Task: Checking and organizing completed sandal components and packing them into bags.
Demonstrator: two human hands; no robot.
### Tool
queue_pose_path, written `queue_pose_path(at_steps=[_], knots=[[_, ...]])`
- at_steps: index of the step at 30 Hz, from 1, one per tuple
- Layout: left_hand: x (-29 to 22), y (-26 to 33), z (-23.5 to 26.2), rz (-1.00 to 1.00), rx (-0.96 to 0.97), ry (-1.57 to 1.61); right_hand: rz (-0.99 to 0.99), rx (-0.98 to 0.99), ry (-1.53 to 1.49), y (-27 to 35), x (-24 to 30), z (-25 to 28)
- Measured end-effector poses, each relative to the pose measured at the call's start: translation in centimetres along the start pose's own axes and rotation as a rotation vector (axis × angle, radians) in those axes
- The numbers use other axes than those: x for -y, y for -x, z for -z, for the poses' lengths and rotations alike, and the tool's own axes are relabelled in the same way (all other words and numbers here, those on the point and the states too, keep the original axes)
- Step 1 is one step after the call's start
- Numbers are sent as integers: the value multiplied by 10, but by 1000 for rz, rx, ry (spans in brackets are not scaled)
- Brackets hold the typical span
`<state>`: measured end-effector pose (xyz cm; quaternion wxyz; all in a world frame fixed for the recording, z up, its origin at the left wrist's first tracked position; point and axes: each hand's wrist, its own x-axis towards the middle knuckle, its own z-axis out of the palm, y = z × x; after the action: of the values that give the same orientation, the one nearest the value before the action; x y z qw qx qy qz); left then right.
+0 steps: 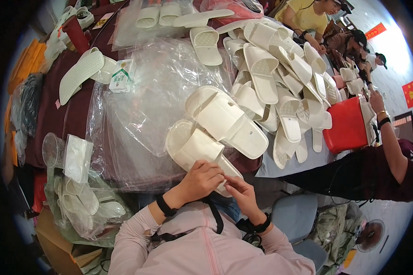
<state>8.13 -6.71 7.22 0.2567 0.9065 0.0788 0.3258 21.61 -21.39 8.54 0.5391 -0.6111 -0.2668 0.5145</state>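
Two white slippers lie side by side on clear plastic bags point(142, 114) in front of me. The nearer slipper point(190, 146) has its heel end under my hands. My left hand point(202, 179) curls over that heel end. My right hand point(239, 191) pinches the same end from the right, fingertips touching the left hand. The second slipper point(229, 121) rests just beyond, free of both hands. Black bands sit on both my wrists.
A big heap of white slippers point(280, 78) covers the table to the right. A red bin point(346, 126) stands beside a person's arm in a dark sleeve. More people sit at the far right. Bagged slippers point(80, 201) and a small carton point(121, 78) lie to the left.
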Motion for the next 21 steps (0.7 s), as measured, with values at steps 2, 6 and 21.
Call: queue_pose_path(at_steps=[2,6,21], knots=[[0,1,-2,11,-15,15,1,-56,28,-1,-1,-2],[0,-3,0,36,-45,73,281,-169,313,-8,-6,-2],[2,-1,1,53,-45,127,553,-217,641,-13,6,-10]])
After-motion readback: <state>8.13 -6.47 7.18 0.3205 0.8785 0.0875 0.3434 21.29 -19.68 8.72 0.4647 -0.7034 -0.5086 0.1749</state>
